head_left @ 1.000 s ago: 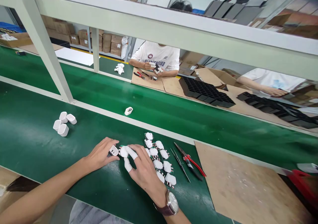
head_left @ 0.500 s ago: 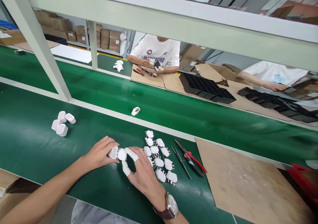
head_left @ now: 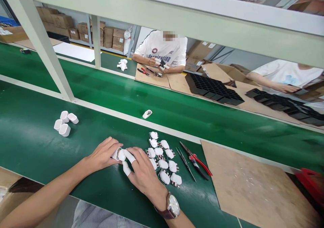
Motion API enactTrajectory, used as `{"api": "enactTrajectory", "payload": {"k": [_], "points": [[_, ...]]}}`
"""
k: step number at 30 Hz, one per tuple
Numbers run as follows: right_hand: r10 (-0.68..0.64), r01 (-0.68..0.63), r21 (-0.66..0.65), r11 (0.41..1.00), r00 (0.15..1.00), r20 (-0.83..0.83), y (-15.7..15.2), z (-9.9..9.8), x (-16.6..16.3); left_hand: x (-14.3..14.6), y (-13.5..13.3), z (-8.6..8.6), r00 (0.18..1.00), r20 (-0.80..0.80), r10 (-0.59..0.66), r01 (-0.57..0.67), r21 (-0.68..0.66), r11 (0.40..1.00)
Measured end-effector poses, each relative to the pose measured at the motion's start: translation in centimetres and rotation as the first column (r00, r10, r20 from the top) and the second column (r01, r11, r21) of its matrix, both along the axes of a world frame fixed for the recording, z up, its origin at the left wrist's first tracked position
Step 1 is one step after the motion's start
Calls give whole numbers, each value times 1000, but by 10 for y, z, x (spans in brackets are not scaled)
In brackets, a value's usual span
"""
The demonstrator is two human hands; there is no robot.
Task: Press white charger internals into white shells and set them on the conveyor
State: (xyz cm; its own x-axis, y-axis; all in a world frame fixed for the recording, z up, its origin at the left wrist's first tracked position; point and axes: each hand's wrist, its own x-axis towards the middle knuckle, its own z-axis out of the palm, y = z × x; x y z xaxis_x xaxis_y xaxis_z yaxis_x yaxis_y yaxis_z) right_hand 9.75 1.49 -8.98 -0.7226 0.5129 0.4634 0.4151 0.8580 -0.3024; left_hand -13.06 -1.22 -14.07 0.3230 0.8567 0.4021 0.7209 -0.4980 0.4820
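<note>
My left hand [head_left: 102, 154] and my right hand [head_left: 140, 170] meet on the green bench mat [head_left: 30, 147]. Between their fingertips they pinch a small white charger shell and its plug insert [head_left: 118, 154], the two parts pressed together. White finger cots cover my right thumb and forefinger. A watch sits on my right wrist. Just right of my hands lie several white plug inserts with metal pins [head_left: 163, 157] in two rows.
Three empty white shells [head_left: 65, 122] lie at the left. Tweezers [head_left: 186, 164] and red-handled pliers [head_left: 196, 159] lie beside a brown board [head_left: 253, 187]. One white charger [head_left: 147, 114] rides the far belt. Two people work opposite, by black trays [head_left: 212, 91].
My hands have pushed the shell and insert closer together. The lone charger on the far belt has drifted right.
</note>
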Motion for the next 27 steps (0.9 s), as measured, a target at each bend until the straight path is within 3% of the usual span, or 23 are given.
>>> {"api": "enactTrajectory", "payload": {"k": [11,17,23,27], "points": [[31,-29,-22,999,991,128,0,-4,-5,-1,-1,-1,997,-26,-71,69,-54,996],[0,3,-44,999,998,60,-1,-2,-6,-1,2,-1,989,125,-72,89,-133,987],[-3,13,-75,997,991,135,-2,-5,-9,-1,-1,2,979,204,-8,55,-224,973],[-32,41,-93,995,995,99,0,-8,-8,-6,-8,7,970,243,-10,58,-192,980]]}}
